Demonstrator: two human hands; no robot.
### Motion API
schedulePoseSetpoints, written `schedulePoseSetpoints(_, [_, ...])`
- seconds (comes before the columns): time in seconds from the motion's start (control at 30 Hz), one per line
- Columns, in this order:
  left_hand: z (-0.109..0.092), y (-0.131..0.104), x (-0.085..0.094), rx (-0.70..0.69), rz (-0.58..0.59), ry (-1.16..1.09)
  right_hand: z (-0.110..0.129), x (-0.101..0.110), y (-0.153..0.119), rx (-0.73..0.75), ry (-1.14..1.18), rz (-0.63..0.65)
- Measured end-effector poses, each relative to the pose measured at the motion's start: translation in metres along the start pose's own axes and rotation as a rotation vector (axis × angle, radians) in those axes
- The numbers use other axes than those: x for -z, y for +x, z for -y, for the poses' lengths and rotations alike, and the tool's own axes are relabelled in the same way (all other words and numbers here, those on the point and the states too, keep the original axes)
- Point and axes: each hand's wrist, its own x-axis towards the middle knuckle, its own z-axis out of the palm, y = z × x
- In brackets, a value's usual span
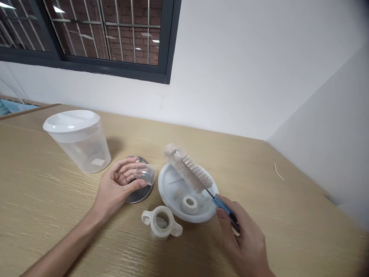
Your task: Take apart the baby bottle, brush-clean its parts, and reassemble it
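My left hand (118, 184) grips a small clear plastic cap (147, 174) between thumb and fingers, above a round metal lid (140, 194) on the table. In my right hand (245, 238) is the blue handle of a bottle brush (190, 171). Its white bristles slant up and left over a pale bowl (168, 194). A white ring (189, 205) lies inside the bowl, at the near side. Just in front of the bowl stands a small bottle with two handles (161, 225), its mouth uncovered and something pale inside.
A translucent bucket (79, 142) with a white lid stands at the left on the wooden table (248, 169). To the right lies a thin pale strip (278, 171). Behind the table rise a white wall (225, 69) and a barred window (115, 34).
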Motion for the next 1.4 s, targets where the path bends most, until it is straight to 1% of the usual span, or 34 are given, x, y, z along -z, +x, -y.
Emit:
schedulePoseSetpoints(0.07, [0.0,0.0,-0.001,-0.007,-0.01,0.014,0.002,0.0,-0.002,0.006,-0.008,0.017])
schedulePoseSetpoints(0.2, [0.0,0.001,-0.002,-0.022,-0.024,0.041,0.004,0.0,-0.001,0.172,0.001,0.087])
schedulePoseSetpoints(0.23, [0.0,0.001,-0.002,-0.021,-0.028,0.04,0.003,-0.001,0.0,0.195,0.003,0.097])
schedulePoseSetpoints(0.3, [-0.001,0.001,-0.003,-0.012,-0.033,0.033,0.003,-0.002,0.001,0.178,-0.006,0.098])
schedulePoseSetpoints(0.4, [-0.001,-0.001,-0.003,0.001,-0.021,0.021,0.002,-0.002,0.001,0.085,-0.039,0.07])
schedulePoseSetpoints(0.47, [-0.001,-0.001,-0.003,-0.009,-0.014,0.021,0.001,-0.001,0.001,0.062,-0.047,0.041])
schedulePoseSetpoints(0.67, [0.001,-0.002,-0.002,-0.043,-0.029,0.113,0.0,0.0,0.003,0.11,-0.02,-0.009])
schedulePoseSetpoints(0.87, [0.001,-0.003,-0.002,-0.105,-0.014,0.124,-0.001,0.0,0.002,0.11,-0.03,-0.003])
schedulePoseSetpoints(1.03, [0.004,-0.004,-0.002,-0.134,0.032,0.085,-0.001,0.0,0.0,0.101,-0.017,-0.01])
schedulePoseSetpoints(1.17, [0.007,-0.005,-0.001,-0.169,0.051,0.133,-0.002,0.0,-0.001,0.072,-0.024,0.005])
schedulePoseSetpoints(1.4, [0.01,-0.006,0.001,-0.197,0.053,0.193,-0.002,0.001,0.0,0.133,0.0,0.016])
